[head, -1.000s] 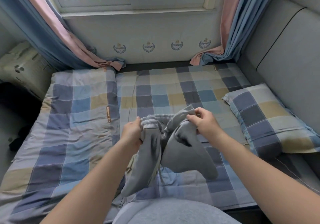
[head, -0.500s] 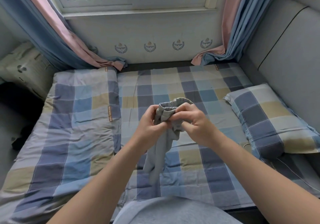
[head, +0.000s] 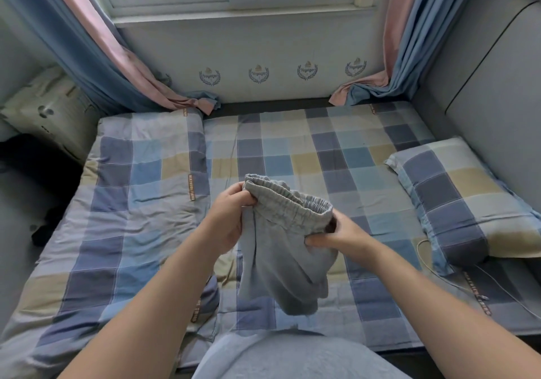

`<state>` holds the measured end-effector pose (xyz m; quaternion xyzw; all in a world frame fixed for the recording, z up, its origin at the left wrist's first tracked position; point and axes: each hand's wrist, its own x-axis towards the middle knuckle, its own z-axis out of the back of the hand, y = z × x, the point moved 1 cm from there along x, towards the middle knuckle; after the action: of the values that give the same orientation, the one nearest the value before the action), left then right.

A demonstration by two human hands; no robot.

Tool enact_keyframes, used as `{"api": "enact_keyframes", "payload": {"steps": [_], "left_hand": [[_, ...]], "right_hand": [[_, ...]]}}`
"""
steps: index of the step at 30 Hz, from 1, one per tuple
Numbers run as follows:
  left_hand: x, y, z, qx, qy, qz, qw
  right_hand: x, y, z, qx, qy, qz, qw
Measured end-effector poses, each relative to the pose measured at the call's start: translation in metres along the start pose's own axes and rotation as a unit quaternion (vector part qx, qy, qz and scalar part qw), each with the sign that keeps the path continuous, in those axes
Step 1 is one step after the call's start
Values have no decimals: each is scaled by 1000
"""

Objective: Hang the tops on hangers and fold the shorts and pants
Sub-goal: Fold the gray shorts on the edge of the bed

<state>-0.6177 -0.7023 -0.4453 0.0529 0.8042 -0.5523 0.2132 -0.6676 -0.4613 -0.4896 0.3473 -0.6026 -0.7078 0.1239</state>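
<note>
Grey shorts [head: 281, 250] with an elastic waistband hang in the air above the checked bed [head: 336, 156]. My left hand [head: 228, 217] grips the left end of the waistband. My right hand [head: 336, 235] pinches the right end, lower down, so the waistband slants down to the right. The legs of the shorts dangle loosely between my forearms, bunched together. No hangers and no other garments show in this view.
A checked pillow [head: 462, 200] lies at the right by the grey padded wall [head: 497, 86]. A folded checked quilt [head: 131, 191] covers the bed's left part. Curtains [head: 96, 56] hang at both window corners. A thin cord [head: 439, 264] lies near the pillow.
My hands have drawn apart from a close bunch, spreading the waistband wide. The shorts now hang open and flatter than half a second ago.
</note>
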Motion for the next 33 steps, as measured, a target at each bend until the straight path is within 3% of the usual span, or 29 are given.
{"api": "enact_keyframes", "payload": {"steps": [3, 8, 12, 23, 27, 33], "left_hand": [[7, 15, 17, 98, -32, 32, 994], [17, 36, 34, 237, -78, 35, 968], [31, 23, 26, 271, -95, -26, 958], [60, -42, 17, 276, -101, -193, 936], [55, -10, 31, 310, -94, -169, 931], [51, 118, 64, 391, -73, -29, 917]], "right_hand": [[9, -8, -1, 43, -81, 6, 996], [18, -13, 2, 94, -89, -19, 991], [34, 5, 4, 67, -128, -9, 989], [56, 84, 25, -37, -186, 127, 974], [49, 56, 21, -157, -198, 106, 962], [32, -66, -8, -343, -193, 16, 919]]}}
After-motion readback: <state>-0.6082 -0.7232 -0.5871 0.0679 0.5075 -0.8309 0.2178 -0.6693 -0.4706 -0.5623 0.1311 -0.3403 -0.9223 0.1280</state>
